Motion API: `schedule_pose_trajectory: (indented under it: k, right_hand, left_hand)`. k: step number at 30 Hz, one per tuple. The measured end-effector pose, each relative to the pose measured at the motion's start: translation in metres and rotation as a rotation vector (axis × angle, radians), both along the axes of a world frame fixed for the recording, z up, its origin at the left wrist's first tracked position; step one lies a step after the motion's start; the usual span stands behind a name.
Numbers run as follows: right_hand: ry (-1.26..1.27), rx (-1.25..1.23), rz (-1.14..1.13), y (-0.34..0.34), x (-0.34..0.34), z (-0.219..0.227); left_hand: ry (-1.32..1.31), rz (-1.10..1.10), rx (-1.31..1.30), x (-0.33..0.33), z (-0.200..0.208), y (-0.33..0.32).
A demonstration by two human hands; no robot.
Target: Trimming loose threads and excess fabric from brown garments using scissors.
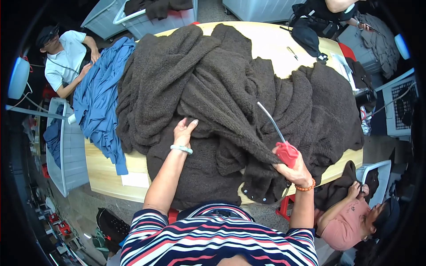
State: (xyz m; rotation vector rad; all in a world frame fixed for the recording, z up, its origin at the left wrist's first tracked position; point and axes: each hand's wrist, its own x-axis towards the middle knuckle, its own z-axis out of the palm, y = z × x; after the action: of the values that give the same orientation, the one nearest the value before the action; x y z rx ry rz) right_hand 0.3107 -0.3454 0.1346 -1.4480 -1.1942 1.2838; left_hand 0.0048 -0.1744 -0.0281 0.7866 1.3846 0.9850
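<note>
A large heap of dark brown knit garments (pixel 151 84) covers most of the table. My left hand (pixel 183 133) is closed on a fold of the brown knit near the middle, thumb on top and some fingers under the cloth. At the right, my right hand (pixel 295 169) grips a red-handled tool (pixel 288 154) with a long, thin, curved metal shaft pointing up and away. That hand also touches the edge of a knit strip stretched between my hands. Just left of it, a garment edge (pixel 262 188) with several small round snaps hangs at the table's near side.
Blue garments (pixel 106 75) spill over the pale wooden table's (pixel 111 170) left side, where a person in white works. A person in pink handles brown cloth at lower right. Grey bins (pixel 69 150) stand around; a black bag (pixel 306 37) lies at far right.
</note>
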Motion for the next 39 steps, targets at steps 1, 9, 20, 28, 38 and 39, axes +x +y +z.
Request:
schedule_pose_trajectory:
  k: [1, 9, 20, 28, 38, 39]
  right_hand:
    - [-0.011, -0.04, 0.064, -0.011, 0.012, 0.002]
    - [0.232, -0.154, 0.1, -0.05, 0.018, -0.001]
    - [-0.564, -0.17, 0.128, -0.069, -0.052, -0.091]
    - [-0.606, -0.08, -0.107, -0.074, -0.027, -0.072]
    - [-0.66, -0.034, -0.156, -0.06, -0.01, -0.038]
    - [-0.683, -0.062, -0.132, -0.061, -0.007, -0.036]
  left_hand:
    - [-0.077, 0.037, 0.006, 0.004, 0.004, 0.0]
    - [-0.312, 0.081, 0.476, -0.009, 0.151, 0.019]
    - [0.606, -1.131, 0.914, 0.142, 0.039, 0.009]
    - [0.413, -0.79, 0.961, 0.115, 0.048, -0.035]
    - [0.328, -1.046, 0.75, 0.124, 0.009, -0.034]
    - [0.261, -0.99, 0.763, 0.127, 0.012, -0.025]
